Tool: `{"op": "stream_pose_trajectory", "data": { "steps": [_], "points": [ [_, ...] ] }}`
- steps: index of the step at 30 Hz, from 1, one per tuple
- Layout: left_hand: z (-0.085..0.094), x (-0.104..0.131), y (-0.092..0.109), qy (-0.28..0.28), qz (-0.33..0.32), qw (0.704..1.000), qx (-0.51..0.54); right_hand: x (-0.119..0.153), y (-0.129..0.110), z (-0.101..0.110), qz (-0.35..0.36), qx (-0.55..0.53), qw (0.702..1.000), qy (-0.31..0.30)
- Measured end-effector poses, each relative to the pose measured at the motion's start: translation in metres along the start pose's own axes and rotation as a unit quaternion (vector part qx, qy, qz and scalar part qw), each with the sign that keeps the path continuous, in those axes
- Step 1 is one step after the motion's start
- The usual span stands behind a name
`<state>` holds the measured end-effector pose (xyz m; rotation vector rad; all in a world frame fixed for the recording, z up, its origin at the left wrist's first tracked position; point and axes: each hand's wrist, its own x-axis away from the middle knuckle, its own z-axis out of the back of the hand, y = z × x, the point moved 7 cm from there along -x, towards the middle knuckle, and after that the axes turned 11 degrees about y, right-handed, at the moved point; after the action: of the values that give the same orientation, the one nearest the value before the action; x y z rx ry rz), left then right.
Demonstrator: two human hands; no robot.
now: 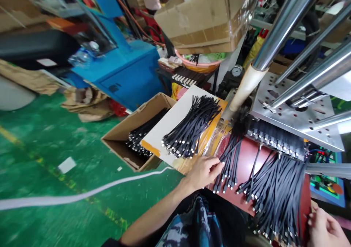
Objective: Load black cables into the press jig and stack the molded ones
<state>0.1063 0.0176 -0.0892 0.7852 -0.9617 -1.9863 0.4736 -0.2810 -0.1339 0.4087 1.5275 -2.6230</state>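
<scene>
Left hand (204, 172) at lower centre, fingers loosely curled, touching small cable bunch (231, 155); right hand (325, 227) (lower right corner) pinching big cable pile (276, 194), grip partly cropped

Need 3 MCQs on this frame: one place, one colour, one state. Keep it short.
1. Where does the cable pile nearest the cardboard box lie?
A. on a white board
B. on the floor
C. in a basket

2. What colour is the floor?
A. grey
B. green
C. red

3. What is the left hand doing?
A. hanging free
B. gripping a steel column
C. touching a cable bundle

Answers: 1 A, the pile rests on the white board. 2 B, the painted floor is green. 3 C, its fingertips meet the bundle on the red surface.
</scene>
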Motion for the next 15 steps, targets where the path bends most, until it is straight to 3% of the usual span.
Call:
{"op": "stream_pose_trajectory", "data": {
  "steps": [6,10,15],
  "points": [
    [-0.013,-0.014,-0.010,-0.019,0.087,0.989,-0.121,-0.016,0.026,-0.003,-0.056,0.016,0.998,-0.024],
    [-0.020,-0.028,-0.007,-0.086,0.098,0.962,-0.242,-0.015,0.028,-0.003,-0.070,-0.007,0.997,-0.016],
    [-0.020,-0.036,-0.014,-0.101,0.080,0.967,-0.218,-0.012,0.029,-0.004,-0.075,0.004,0.997,-0.022]
  ]
}}
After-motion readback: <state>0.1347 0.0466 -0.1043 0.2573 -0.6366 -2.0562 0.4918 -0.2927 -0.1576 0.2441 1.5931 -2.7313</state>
